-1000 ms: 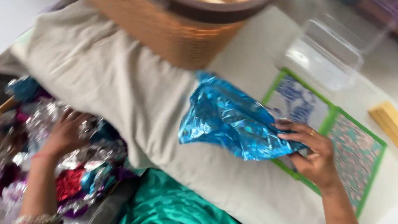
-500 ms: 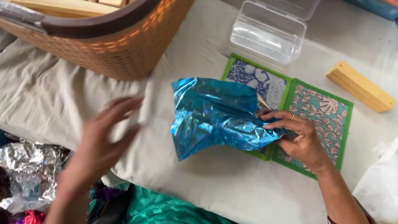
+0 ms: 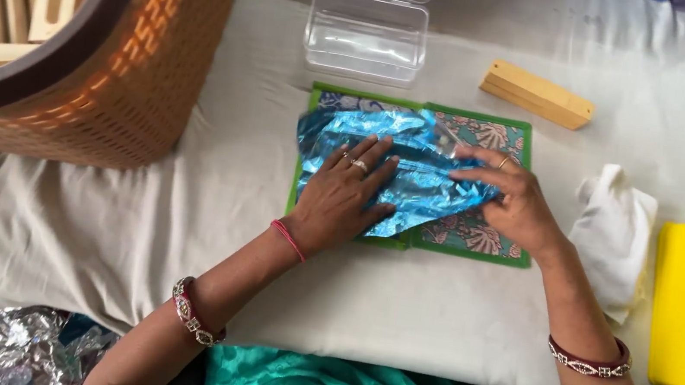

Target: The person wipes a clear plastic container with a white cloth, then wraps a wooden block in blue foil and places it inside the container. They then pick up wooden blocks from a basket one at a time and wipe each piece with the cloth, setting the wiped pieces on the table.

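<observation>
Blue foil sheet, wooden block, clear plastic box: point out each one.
Blue foil sheet [image 3: 426, 161], head view, crinkled middle between the hands.
Wooden block [image 3: 536, 94], head view, top face.
Clear plastic box [image 3: 366, 37], head view, open base's bottom.

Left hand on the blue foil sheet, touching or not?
Touching. Head view shows the left hand pressed flat, fingers spread, on the blue foil sheet.

Crinkled shiny blue foil sheet [image 3: 402, 169], spread flat on green-edged patterned mat [image 3: 476, 235]

- Your left hand [image 3: 342, 197] presses flat on the blue foil sheet [image 3: 402, 169].
- Your right hand [image 3: 511, 200] rests on the foil's right edge.
- The foil lies on the green-bordered mat [image 3: 476, 235].
</observation>
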